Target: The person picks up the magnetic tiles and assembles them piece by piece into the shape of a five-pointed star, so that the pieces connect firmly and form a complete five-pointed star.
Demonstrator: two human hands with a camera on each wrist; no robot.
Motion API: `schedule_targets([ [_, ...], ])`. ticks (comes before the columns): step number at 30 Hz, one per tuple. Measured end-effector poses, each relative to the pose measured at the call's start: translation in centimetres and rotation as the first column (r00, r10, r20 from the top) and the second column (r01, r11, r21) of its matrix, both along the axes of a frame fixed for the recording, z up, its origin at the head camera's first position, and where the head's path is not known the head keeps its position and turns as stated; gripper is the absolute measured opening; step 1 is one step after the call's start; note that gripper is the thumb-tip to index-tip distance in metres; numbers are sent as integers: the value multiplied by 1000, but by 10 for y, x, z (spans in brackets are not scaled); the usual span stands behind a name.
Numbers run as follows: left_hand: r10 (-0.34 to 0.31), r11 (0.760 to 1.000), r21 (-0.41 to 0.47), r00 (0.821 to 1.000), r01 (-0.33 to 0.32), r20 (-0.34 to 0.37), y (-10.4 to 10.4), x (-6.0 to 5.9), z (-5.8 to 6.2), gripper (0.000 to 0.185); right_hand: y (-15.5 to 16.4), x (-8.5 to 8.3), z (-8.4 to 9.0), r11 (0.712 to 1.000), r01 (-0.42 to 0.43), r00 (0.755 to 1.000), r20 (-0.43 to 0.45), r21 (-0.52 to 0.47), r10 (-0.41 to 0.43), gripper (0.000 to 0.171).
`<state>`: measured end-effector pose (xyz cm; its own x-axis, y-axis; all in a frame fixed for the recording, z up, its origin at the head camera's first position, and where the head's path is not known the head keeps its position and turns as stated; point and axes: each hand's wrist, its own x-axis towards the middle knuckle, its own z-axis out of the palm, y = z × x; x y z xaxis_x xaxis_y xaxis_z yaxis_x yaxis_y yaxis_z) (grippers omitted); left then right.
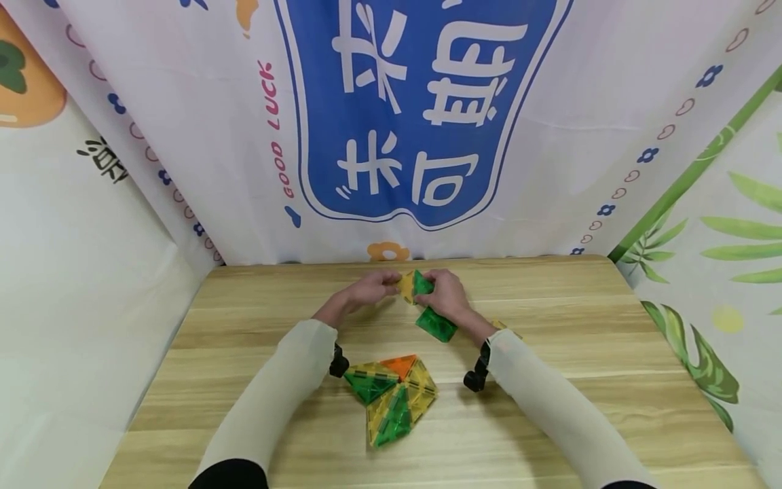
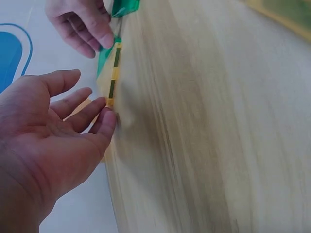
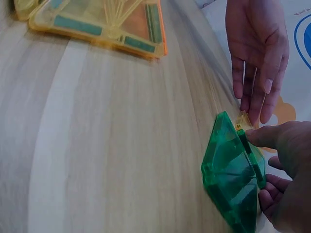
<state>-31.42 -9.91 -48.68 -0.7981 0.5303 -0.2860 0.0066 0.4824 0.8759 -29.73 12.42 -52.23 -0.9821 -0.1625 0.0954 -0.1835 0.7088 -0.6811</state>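
At the far middle of the tabletop [image 1: 550, 407] both hands meet over a small cluster of magnetic tiles; the step in hand looks like joining a yellow tile [image 2: 113, 73] to a green piece [image 3: 233, 187]. The right hand [image 1: 449, 295] holds the green piece, thumb on its upper edge and fingers [image 3: 274, 196] curled behind it; in the right wrist view the piece stands tilted on the wood, made of at least 2 green triangles meeting at an angle. The left hand [image 1: 366, 291] is relaxed and wide, its fingers [image 2: 85, 109] nearly straight, their tips just at the lower end of the yellow tile, touching or a hair off; it grips nothing. The yellow tile stands on edge between the 2 hands, its upper end against the green piece.

Nearer the person lies a flat fan [image 1: 391, 394] of green, yellow and 1 orange triangle, well apart from the hands.

As a judgement, the next move calls for the left fingers to steady or pinch the yellow tile and swing its edge flush with the green edge so the magnets catch, while the right hand keeps the green piece from tipping; a careless push could fold the green pair flat.
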Motion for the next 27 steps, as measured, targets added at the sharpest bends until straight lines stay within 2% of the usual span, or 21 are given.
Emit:
schedule_targets([
  [5, 28, 999, 35, 998, -30, 60, -4, 0, 5, 42, -3, 3, 1, 1000, -15, 1000, 17, -14, 15, 50],
  [15, 112, 992, 52, 989, -117, 93, -11, 5, 6, 40, -6, 9, 1, 997, -69, 998, 10, -23, 69, 51],
  [23, 104, 994, 23, 995, -104, -3, -19, 7, -4, 37, -9, 9, -2, 989, -145, 988, -47, -25, 144, 51],
  [27, 128, 990, 63, 992, -128, 3, -22, 10, -8, 41, -9, 11, -2, 982, -181, 983, -56, -62, 177, 42],
])
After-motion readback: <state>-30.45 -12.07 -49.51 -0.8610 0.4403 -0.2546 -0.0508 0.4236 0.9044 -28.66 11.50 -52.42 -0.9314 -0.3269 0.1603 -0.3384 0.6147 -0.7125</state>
